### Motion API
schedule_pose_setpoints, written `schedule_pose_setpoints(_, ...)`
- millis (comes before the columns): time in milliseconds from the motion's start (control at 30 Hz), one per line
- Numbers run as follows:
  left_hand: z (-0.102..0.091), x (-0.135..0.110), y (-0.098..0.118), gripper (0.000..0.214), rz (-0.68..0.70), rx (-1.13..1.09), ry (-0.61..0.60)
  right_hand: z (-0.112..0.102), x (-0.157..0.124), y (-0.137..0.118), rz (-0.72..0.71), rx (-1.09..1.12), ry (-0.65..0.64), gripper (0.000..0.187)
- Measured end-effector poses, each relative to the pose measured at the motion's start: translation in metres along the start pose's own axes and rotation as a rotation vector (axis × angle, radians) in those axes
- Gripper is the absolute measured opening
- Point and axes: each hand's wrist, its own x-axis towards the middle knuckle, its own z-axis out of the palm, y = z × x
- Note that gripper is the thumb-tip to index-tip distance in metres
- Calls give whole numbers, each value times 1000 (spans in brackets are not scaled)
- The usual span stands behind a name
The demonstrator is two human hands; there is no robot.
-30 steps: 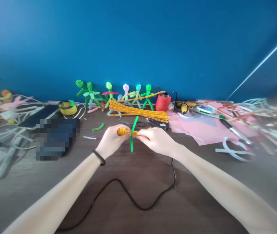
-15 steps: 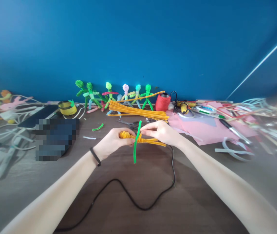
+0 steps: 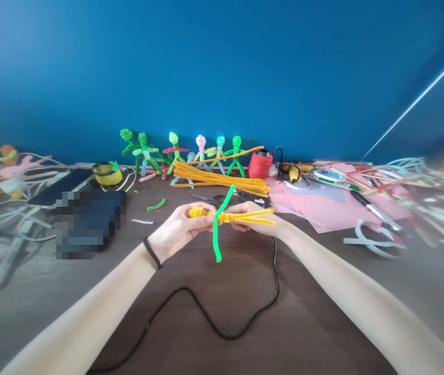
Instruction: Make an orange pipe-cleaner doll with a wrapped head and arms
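Note:
I hold a small orange pipe-cleaner figure (image 3: 241,215) level above the brown table (image 3: 222,297). My left hand (image 3: 180,228) is closed around its coiled end. From underneath, my right hand (image 3: 258,221) grips the straight orange strands, fingers curled. A green pipe cleaner (image 3: 217,229) crosses the figure at its middle, one end pointing up and back, the other hanging down.
A bundle of orange pipe cleaners (image 3: 217,178), a row of finished figures (image 3: 175,151) and a red thread spool (image 3: 261,164) stand at the back. Pink paper (image 3: 323,205) and scissors (image 3: 373,211) lie right. A black cable (image 3: 214,317) loops in front; a dark blurred object (image 3: 89,221) sits left.
My right hand shifted from over the figure to under its orange strands. The green pipe cleaner's lower end now hangs lower and its top leans right.

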Motion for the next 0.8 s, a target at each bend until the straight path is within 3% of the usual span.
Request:
schedule_pose_setpoints(133,1,3,-2,16,73,-78,73,9,0,-7,22,-116,89,35)
schedule_pose_setpoints(233,1,6,-4,17,133,-64,185,16,0,-16,-64,-218,111,28)
schedule_pose_setpoints(433,-4,8,-7,19,212,331,390,19,-2,-26,-3,-612,113,24)
schedule_pose_setpoints(633,-4,5,-3,15,251,691,392,21,-3,-34,9,-873,132,23)
schedule_pose_setpoints(800,-2,3,0,15,250,759,301,15,-7,-42,-11,-833,240,28)
